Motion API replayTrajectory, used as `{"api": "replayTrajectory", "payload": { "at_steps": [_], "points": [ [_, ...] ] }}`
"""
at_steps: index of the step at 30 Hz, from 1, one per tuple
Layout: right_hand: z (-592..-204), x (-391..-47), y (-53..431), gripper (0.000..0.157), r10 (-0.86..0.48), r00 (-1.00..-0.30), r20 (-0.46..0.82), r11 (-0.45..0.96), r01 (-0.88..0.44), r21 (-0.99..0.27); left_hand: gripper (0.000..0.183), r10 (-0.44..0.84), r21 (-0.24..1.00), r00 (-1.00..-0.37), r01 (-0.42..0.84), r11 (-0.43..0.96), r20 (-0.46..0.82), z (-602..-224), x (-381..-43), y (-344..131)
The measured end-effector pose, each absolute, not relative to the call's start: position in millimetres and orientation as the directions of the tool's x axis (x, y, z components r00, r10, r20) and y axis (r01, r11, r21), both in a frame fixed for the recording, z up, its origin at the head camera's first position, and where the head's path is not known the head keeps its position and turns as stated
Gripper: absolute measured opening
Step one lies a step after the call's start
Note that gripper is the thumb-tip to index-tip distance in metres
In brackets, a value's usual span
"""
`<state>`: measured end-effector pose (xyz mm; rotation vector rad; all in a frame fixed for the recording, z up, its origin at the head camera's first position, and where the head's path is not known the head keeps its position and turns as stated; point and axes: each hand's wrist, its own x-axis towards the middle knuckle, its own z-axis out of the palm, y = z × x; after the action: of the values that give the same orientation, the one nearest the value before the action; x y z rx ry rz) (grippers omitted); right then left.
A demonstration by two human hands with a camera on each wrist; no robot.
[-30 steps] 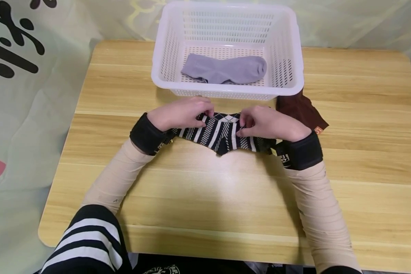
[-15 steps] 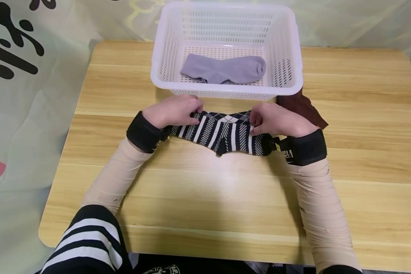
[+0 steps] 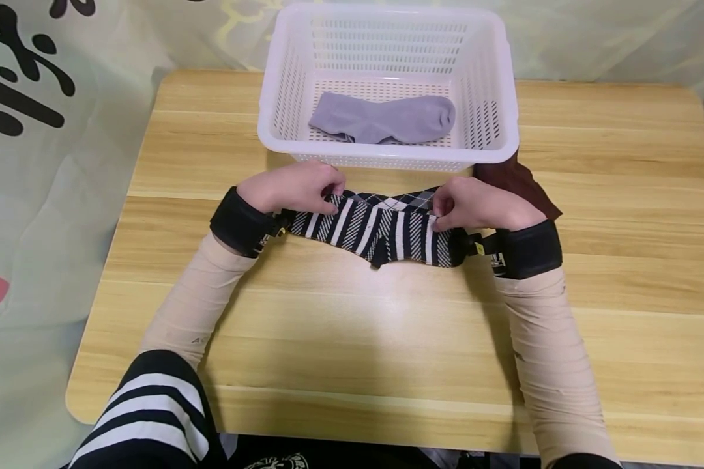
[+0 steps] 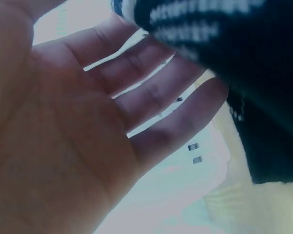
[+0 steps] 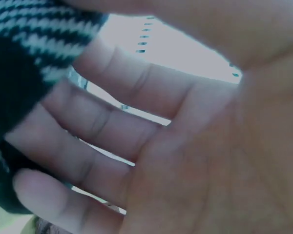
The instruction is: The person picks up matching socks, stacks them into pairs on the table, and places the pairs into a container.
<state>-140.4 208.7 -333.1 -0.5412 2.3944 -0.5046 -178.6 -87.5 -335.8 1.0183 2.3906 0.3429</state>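
Note:
A black-and-white sock (image 3: 381,228), diagonally striped with an argyle band showing along its far edge, stretches sideways between both hands in front of the basket. My left hand (image 3: 296,187) pinches its upper left part between thumb and fingers. On the other side, my right hand (image 3: 485,203) pinches the upper right part, near the dark end. In the left wrist view, the fingers (image 4: 151,97) reach behind the dark knit. The right wrist view likewise has the fingers (image 5: 95,122) behind the striped fabric, which covers their tips.
Just beyond the hands stands a white plastic basket (image 3: 387,155) with a folded lavender sock (image 3: 384,118) inside. A dark brown cloth piece (image 3: 513,185) lies by the basket's right front corner, partly hidden. Everything rests on a wooden table (image 3: 375,352).
Both hands have slid apart along the sock, the left one leftward and the right one rightward. More of the stripes and the argyle band now show between them.

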Motion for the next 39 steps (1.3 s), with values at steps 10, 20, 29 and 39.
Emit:
{"api": "replayTrajectory", "payload": {
  "at_steps": [10,20,29,39],
  "points": [
    [-332.2,-141.6,214.5,0.014,-0.476,-0.745,-0.467,0.851,-0.257,-0.457,0.024,0.743,0.458,-0.568,0.587,0.667,-0.354,-328.6,-178.3,-92.6],
    [-332.5,-142.2,218.4,0.008,-0.496,-0.752,-0.435,0.837,-0.280,-0.471,0.019,0.708,0.400,-0.593,0.584,0.707,-0.384,-327.7,-180.2,-98.5],
    [-333.5,-143.4,222.5,0.008,-0.495,-0.773,-0.397,0.831,-0.288,-0.476,0.017,0.697,0.396,-0.613,0.574,0.717,-0.373,-328.1,-181.1,-97.7],
    [-335.2,-144.6,227.5,0.011,-0.459,-0.806,-0.374,0.837,-0.250,-0.488,0.023,0.685,0.376,-0.625,0.573,0.728,-0.374,-327.9,-180.0,-93.5]
  ]
}}
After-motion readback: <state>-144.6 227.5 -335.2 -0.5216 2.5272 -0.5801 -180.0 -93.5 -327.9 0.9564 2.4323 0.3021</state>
